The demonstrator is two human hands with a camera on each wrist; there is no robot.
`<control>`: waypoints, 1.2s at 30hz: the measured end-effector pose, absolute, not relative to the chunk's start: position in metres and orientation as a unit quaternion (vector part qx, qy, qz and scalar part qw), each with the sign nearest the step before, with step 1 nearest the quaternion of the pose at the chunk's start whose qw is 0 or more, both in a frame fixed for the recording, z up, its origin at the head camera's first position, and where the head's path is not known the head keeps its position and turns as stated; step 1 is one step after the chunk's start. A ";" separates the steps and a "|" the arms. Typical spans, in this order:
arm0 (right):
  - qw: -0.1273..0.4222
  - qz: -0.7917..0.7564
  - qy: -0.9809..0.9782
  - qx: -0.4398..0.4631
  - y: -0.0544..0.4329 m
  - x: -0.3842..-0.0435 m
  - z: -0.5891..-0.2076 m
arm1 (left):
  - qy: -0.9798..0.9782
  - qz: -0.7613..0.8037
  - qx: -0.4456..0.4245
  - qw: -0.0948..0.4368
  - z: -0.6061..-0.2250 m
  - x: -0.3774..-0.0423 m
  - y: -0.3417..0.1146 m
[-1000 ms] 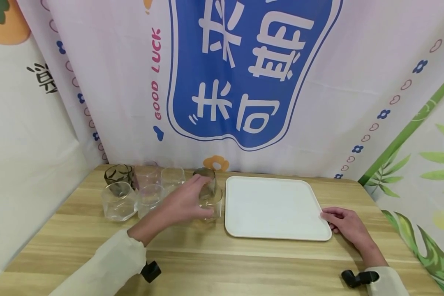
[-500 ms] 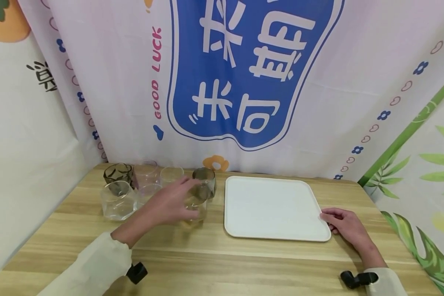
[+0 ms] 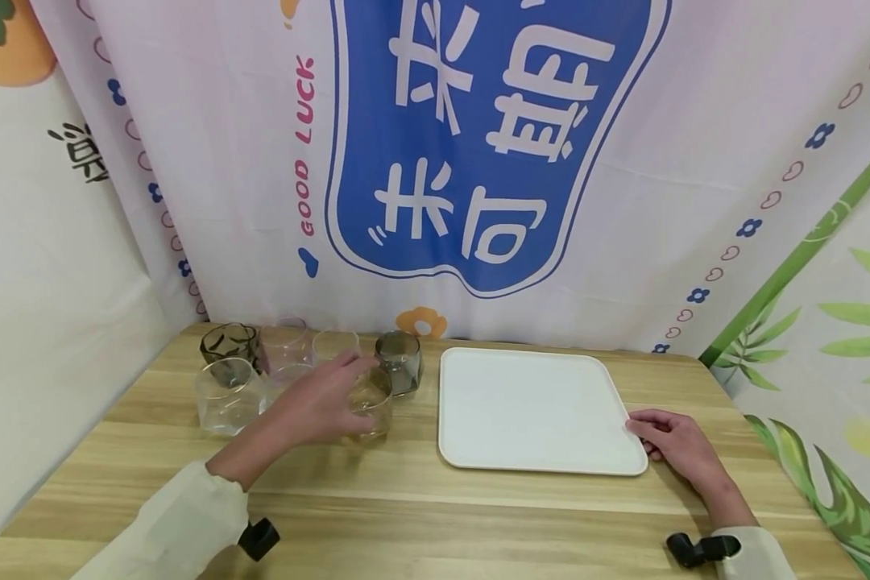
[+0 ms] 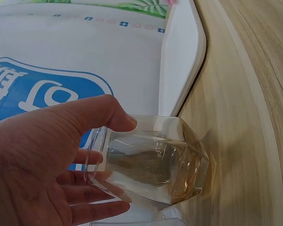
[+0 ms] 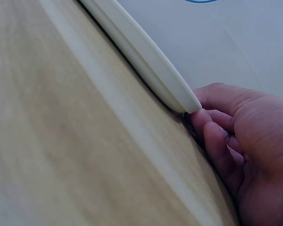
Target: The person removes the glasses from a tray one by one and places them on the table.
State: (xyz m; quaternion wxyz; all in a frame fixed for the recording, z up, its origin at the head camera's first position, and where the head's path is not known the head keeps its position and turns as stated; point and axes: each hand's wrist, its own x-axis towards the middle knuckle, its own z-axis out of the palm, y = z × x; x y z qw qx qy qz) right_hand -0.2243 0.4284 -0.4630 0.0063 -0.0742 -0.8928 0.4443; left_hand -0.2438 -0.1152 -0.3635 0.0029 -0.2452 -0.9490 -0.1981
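Note:
My left hand [image 3: 315, 411] holds an amber-tinted drinking glass [image 3: 375, 405] that stands upright at the near right of a group of glasses. In the left wrist view, the thumb lies on the near side of that faceted glass [image 4: 153, 162] while the other fingers reach round behind it. A white rectangular tray [image 3: 529, 412] lies flat on the table to the right of the glasses. At its right edge, my right hand [image 3: 677, 447] pinches the rim. The right wrist view shows curled fingers against the tray's corner [image 5: 172, 89].
Behind the amber glass stands a grey smoked glass [image 3: 399, 362]. Further left are a dark patterned glass [image 3: 228, 346], a pinkish glass [image 3: 284, 342] and several clear ones, including one at the front left [image 3: 228, 403]. A printed curtain [image 3: 594, 298] hangs along the back edge of the wooden table [image 3: 435, 524].
My left hand has moved left with the amber glass, away from the tray, leaving the grey glass more exposed. The right hand and the tray have stayed in place.

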 end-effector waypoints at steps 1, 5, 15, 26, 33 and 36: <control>0.006 0.445 -0.893 -0.075 0.428 -0.224 -0.463 | -0.949 -0.195 -0.249 0.005 -0.364 -0.244 -0.116; 0.006 0.446 -0.892 -0.077 0.428 -0.224 -0.463 | -0.949 -0.186 -0.254 0.004 -0.364 -0.245 -0.117; 0.003 0.449 -0.890 -0.080 0.427 -0.223 -0.462 | -0.951 -0.177 -0.254 -0.002 -0.363 -0.245 -0.117; 0.002 0.444 -0.892 -0.081 0.427 -0.223 -0.462 | -0.954 -0.166 -0.248 -0.008 -0.365 -0.247 -0.119; -0.001 0.446 -0.891 -0.080 0.426 -0.224 -0.461 | -0.956 -0.154 -0.251 -0.007 -0.364 -0.246 -0.119; -0.004 0.449 -0.890 -0.083 0.426 -0.224 -0.460 | -0.956 -0.147 -0.253 -0.007 -0.365 -0.245 -0.118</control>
